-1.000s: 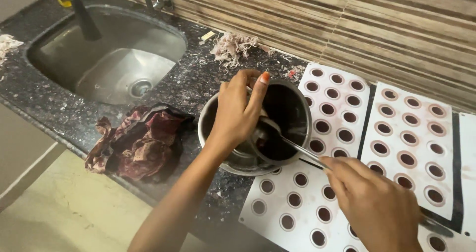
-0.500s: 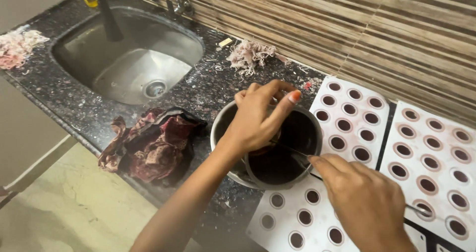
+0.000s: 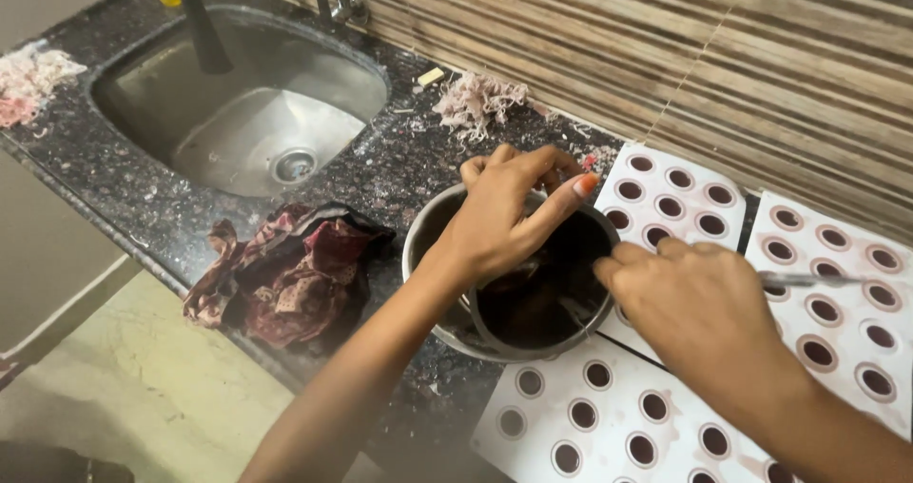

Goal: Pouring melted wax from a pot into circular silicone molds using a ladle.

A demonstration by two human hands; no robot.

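The view has drifted left and nearer over the last second; the sink point(image 3: 247, 122) now sits fuller in sight, and the right hand point(image 3: 704, 312) has moved up from below the pot point(image 3: 514, 283) to its right rim. The left hand point(image 3: 504, 217) stays curled over the pot's near rim, fingers closed on the edge, steadying it much as before. The right hand is closed around a thin metal utensil point(image 3: 808, 279), whose handle pokes out to the right over the moulds; its working end is hidden, apparently down in the dark mix inside the pot. The pot stands on the dark counter point(image 3: 114, 198), between the sink and the white moulds.

Three white mould trays point(image 3: 590, 416) with round cavities, most filled dark, lie right up against the pot on its right and front. A crumpled reddish cloth point(image 3: 285, 274) lies just left of the pot near the counter edge. Pale scraps point(image 3: 475, 98) sit by the striped wall, more at the far left.
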